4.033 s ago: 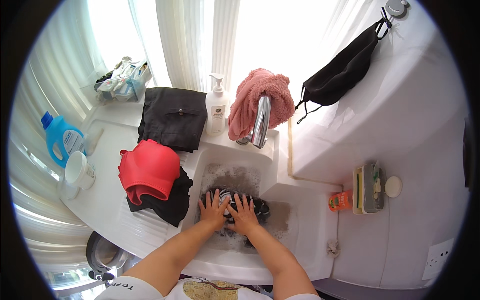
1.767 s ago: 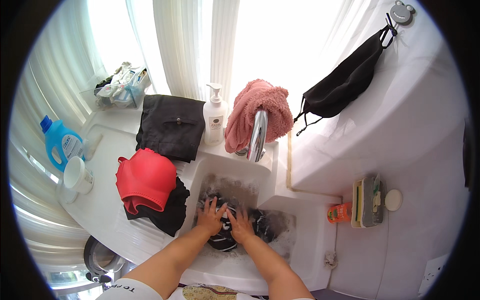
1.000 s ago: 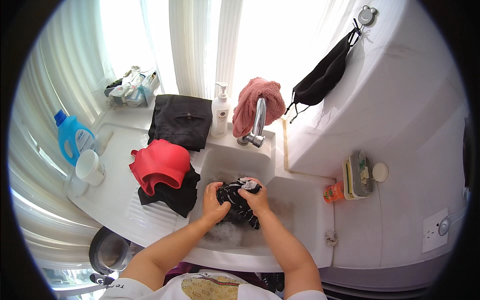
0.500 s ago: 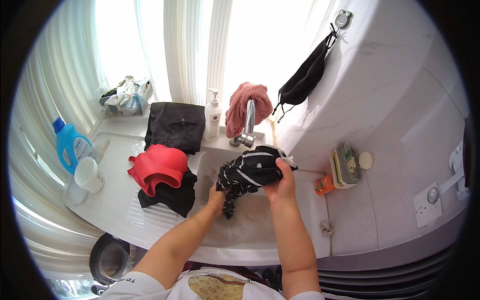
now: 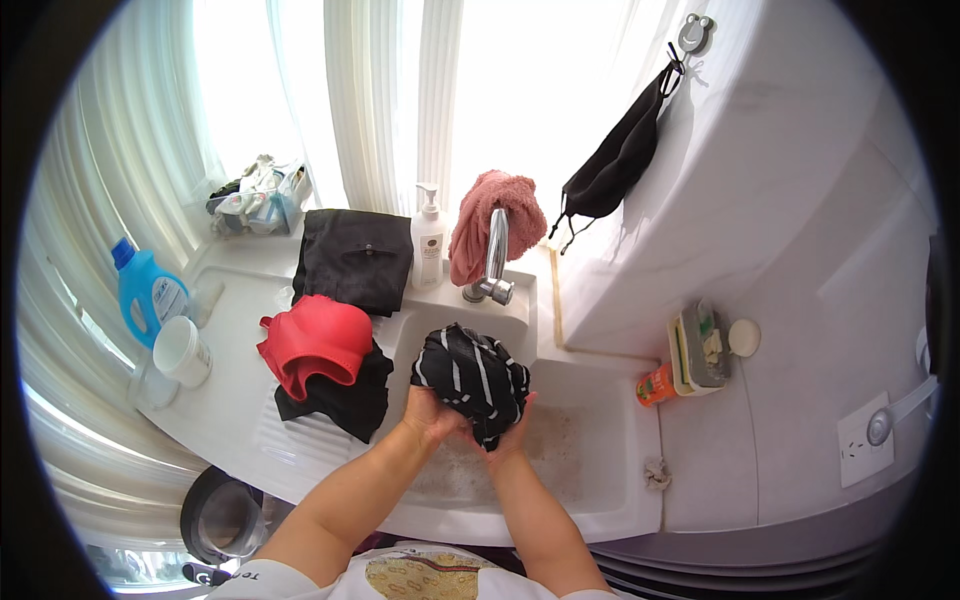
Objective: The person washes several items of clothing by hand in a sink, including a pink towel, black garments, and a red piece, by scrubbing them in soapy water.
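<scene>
A bunched black garment with white stripes [image 5: 472, 375] is gathered over the white sink [image 5: 590, 490], below the tap [image 5: 496, 255]. My left hand [image 5: 430, 415] holds it from the lower left. From the lower right my right hand [image 5: 512, 432] supports it, partly hidden under the cloth. Most of my fingers are covered by the garment. To the left, on the ribbed drainboard, a red moulded bra [image 5: 315, 340] lies on top of a black cloth [image 5: 340, 405].
Behind stand folded black trousers [image 5: 350, 260], a white pump bottle [image 5: 428, 245] and a pink towel [image 5: 490, 225] draped at the tap. A blue detergent bottle [image 5: 150, 295] and white tub [image 5: 182, 352] are far left. An orange container [image 5: 655, 384] and soap caddy [image 5: 700, 350] sit right.
Both hands have come together with the striped garment, moving it left and nearer to me. It is now a compact bundle, its hanging end gathered in.
</scene>
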The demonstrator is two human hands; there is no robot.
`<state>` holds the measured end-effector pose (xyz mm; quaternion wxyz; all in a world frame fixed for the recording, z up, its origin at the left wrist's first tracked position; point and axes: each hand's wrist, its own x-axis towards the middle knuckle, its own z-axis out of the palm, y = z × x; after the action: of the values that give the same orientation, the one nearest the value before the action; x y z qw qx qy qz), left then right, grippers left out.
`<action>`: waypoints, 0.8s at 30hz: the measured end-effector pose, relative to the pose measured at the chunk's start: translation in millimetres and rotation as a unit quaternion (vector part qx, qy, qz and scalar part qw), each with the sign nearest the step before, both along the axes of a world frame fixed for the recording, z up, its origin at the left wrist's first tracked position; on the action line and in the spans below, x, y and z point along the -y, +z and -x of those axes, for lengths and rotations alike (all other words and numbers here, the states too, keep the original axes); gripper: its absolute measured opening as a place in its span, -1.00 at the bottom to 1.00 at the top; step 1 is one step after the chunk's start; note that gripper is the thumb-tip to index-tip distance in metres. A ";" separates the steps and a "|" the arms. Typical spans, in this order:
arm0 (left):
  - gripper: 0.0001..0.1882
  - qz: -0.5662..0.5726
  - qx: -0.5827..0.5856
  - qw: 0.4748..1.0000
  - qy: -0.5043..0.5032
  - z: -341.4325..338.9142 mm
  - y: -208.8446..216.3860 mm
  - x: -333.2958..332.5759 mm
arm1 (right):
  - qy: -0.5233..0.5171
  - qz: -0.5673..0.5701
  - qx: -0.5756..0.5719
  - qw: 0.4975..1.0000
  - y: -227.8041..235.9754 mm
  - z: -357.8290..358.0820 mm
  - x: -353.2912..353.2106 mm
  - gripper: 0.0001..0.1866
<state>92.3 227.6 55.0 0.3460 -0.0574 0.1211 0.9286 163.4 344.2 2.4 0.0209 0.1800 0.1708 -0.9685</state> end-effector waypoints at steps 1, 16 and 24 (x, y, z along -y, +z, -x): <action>-0.51 -0.007 0.007 1.000 -0.010 -0.4 -4.4 0.5 | -0.005 0.016 -0.047 0.999 -8.7 4.2 -2.5 -0.25; -0.38 0.096 0.125 0.977 -0.143 -1.9 -78.5 22.1 | -0.005 -0.169 -0.016 0.985 -27.4 4.6 -48.4 -0.49; -0.64 0.499 -0.515 0.680 0.153 2.0 -46.2 30.1 | -0.035 -0.145 0.104 0.983 -13.3 13.8 -58.3 -0.56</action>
<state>90.2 197.5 8.8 0.0023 0.2484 0.7152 0.6533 149.6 402.5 -10.9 -0.0214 0.2868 0.3002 -0.9095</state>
